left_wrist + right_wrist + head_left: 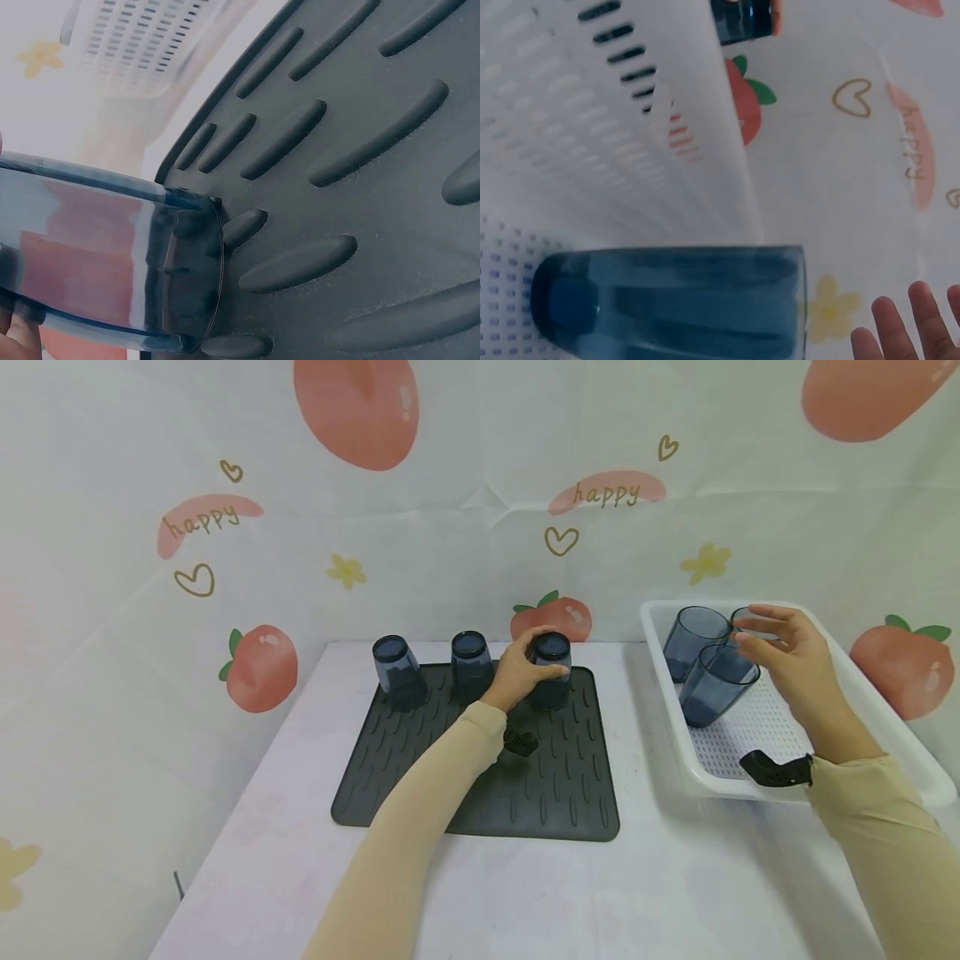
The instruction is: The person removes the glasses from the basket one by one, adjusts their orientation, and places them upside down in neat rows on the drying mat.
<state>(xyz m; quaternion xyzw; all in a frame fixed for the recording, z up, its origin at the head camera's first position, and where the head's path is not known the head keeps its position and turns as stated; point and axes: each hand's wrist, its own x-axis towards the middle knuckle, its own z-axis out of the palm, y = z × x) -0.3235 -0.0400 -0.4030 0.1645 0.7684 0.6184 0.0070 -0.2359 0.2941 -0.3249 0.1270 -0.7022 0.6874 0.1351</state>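
One pale worktop, its near edge cut off, carries the black ridged mat, with a white perforated basket to the mat's right. Two light sleeves reach forward and leave the head view at the bottom: the left sleeve slants across the mat and covers part of it, while the right sleeve comes in well to the mat's right. Of the hands, the left hand grips an upside-down glass at the mat's far right part, thumb across the near side; the left wrist view catches only a bit of the fingers. Right of the mat, over the basket, the right hand holds its fingers spread apart, cut off at the corner of the right wrist view; whether they touch anything is hard to make out. Two more upturned glasses, the left glass and the middle glass, stand along the mat's far edge. To the mat's right, rim up in the basket, are the front glass, the rear glass and a third glass, largely hidden.
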